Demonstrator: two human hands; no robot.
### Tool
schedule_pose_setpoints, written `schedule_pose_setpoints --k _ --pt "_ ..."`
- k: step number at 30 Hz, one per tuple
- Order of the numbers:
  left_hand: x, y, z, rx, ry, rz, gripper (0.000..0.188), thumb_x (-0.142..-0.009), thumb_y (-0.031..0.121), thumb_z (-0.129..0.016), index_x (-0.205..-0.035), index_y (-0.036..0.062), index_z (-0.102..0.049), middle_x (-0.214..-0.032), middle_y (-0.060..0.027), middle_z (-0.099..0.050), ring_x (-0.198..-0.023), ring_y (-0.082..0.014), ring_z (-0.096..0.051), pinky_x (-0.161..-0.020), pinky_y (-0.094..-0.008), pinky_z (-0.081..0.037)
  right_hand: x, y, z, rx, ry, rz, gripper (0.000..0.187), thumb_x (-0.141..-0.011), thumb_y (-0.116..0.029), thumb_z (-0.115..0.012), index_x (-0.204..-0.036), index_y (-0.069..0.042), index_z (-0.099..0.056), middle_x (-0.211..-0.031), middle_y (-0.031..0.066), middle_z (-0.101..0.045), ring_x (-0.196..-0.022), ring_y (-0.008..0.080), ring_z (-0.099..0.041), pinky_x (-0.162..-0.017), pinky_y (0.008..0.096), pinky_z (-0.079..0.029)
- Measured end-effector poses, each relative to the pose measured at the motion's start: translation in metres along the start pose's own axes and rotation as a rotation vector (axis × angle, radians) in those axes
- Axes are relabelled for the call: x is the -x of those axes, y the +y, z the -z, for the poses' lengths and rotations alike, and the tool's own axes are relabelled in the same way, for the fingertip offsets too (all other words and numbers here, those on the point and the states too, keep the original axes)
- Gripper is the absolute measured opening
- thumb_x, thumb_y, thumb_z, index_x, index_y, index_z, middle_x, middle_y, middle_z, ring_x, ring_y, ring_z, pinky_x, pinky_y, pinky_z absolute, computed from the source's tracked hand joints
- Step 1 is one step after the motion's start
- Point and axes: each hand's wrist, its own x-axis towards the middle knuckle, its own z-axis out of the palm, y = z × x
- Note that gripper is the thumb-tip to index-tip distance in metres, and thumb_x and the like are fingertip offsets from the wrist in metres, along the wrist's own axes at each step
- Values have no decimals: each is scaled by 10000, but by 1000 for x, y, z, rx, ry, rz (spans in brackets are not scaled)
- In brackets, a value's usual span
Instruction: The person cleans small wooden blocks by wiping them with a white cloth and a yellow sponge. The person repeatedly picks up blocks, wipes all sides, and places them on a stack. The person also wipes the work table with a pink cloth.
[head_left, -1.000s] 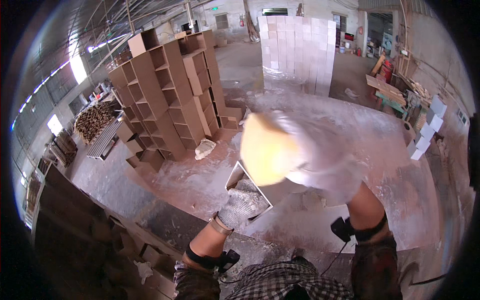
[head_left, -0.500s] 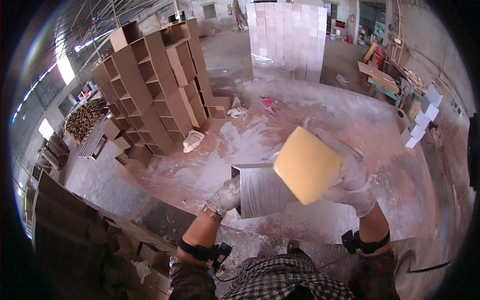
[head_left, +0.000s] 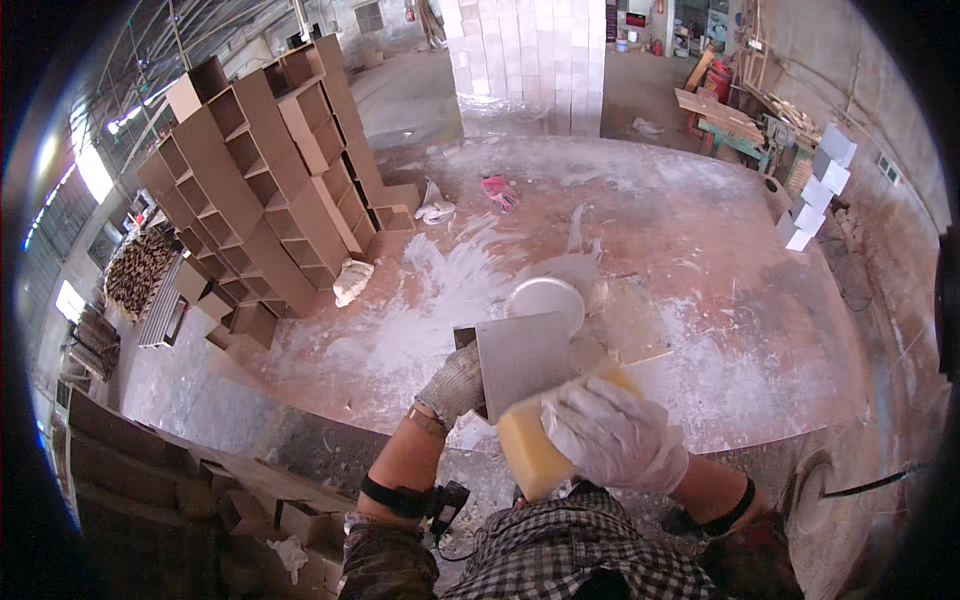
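Note:
My left hand (head_left: 452, 385), in a grey knitted glove with a watch at the wrist, grips a cardboard box (head_left: 522, 360) at its open left end. Some of its fingers are hidden by the box wall. The box's upper face is grey and looks smooth. A thick yellow sponge block (head_left: 526, 445) lies against or just over the box's near right edge; I cannot tell whether they touch. Closed on the sponge is my right hand (head_left: 615, 435), in a thin white plastic glove. Just beyond the box sits a round white dish (head_left: 548, 297), partly covered by it.
The reddish work surface (head_left: 720, 270) is smeared with white. Brown open boxes (head_left: 265, 180) are stacked high at the left, near crumpled white cloths (head_left: 352, 282) and a pink cloth (head_left: 500, 193). Pale boxes (head_left: 525, 70) stand at the back, with grey-white boxes (head_left: 818, 195) at right.
My right hand has brought the sponge down and left, from above the box's right end to its near edge. White streaks on the box face have smoothed out. The round dish has come into sight.

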Motion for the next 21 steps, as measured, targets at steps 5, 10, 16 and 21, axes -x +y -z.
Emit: schedule_pose_setpoints --k 5,10,16,21 --pt "4 5 15 -94 -15 96 563 -795 194 -673 -1317 77 -498 -1300 -174 -544 -1172 -337 -540 -960 -380 -465 -10 25 24 -465 -204 -236 389 -792 -251 -619 -1121 -48 -574 -1071 110 -627 -1048 245 -587 -929 380 -449" --pt "-8 22 1 22 61 118 444 -873 139 -603 -1303 82 -514 -1300 -147 -552 -1184 -308 -541 -972 -367 -456 -50 71 -5 -173 13 -312 526 -792 -369 -613 -1187 -26 -557 -1168 128 -613 -1141 250 -539 -975 407 -400" --pt "-10 14 -16 638 274 201 357 -898 148 -571 -1250 88 -560 -1208 -156 -598 -1104 -294 -579 -933 -379 -477 -44 31 -5 -61 35 -145 480 -766 -310 -601 -1160 -35 -592 -1186 97 -591 -1155 234 -524 -1021 393 -369" --pt "-27 57 18 201 96 259 339 -891 155 -589 -1216 59 -573 -1028 -120 -661 -897 -242 -650 -783 -367 -536 14 23 10 -39 77 -18 372 -772 -229 -590 -1096 -48 -608 -1079 64 -595 -1070 211 -551 -963 369 -443"
